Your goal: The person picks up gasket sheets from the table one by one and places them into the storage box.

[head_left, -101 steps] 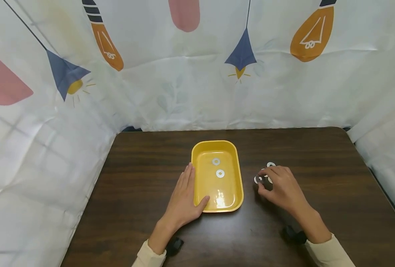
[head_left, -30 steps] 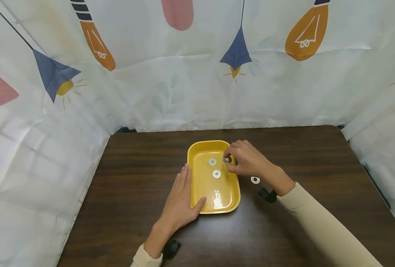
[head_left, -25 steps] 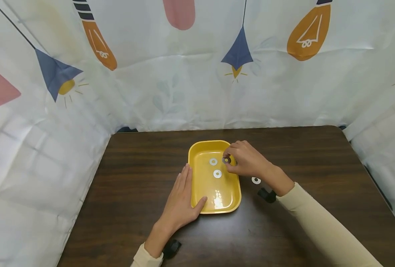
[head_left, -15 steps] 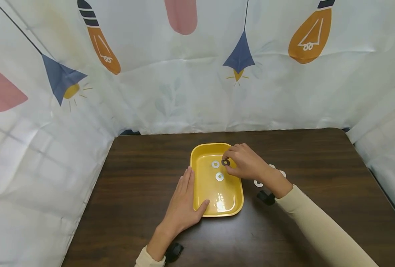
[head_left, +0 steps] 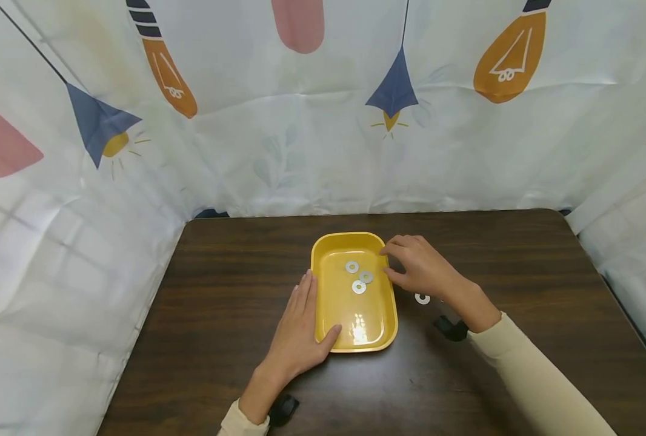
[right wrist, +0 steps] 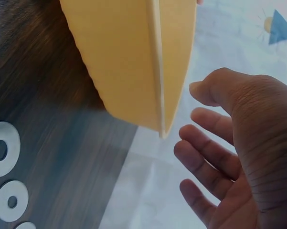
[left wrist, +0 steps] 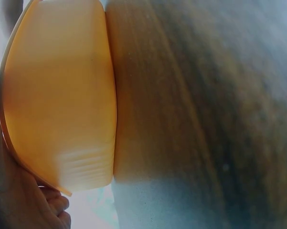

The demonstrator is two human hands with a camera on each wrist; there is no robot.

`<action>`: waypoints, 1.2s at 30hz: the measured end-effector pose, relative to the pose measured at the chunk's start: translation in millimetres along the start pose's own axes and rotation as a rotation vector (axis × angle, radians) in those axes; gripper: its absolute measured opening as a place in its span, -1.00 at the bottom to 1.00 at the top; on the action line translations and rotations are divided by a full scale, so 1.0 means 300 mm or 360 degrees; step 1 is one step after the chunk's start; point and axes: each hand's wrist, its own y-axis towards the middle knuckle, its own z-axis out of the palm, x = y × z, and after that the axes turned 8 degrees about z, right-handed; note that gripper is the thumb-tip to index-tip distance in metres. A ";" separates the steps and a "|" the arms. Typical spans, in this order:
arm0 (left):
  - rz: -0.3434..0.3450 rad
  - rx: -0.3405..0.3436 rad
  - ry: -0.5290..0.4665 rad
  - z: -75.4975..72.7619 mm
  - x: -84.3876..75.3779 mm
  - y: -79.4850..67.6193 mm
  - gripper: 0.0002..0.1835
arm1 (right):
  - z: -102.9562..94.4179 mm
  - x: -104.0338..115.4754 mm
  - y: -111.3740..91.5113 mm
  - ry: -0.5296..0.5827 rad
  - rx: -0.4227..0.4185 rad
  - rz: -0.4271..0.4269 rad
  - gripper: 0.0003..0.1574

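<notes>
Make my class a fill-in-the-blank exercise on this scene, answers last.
1. The left hand touches a tray whose colour is ____.
2. The number of washers inside it is ____.
3. The right hand, thumb and fingers apart, holds ____.
4. In the head view, another washer lies to the tray's ____.

Answers: yellow; three; nothing; right.
</notes>
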 end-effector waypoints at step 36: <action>-0.0016 0.0108 -0.0015 -0.012 0.014 -0.008 0.11 | 0.161 -0.115 -0.287 0.0009 -0.0055 0.0211 -0.63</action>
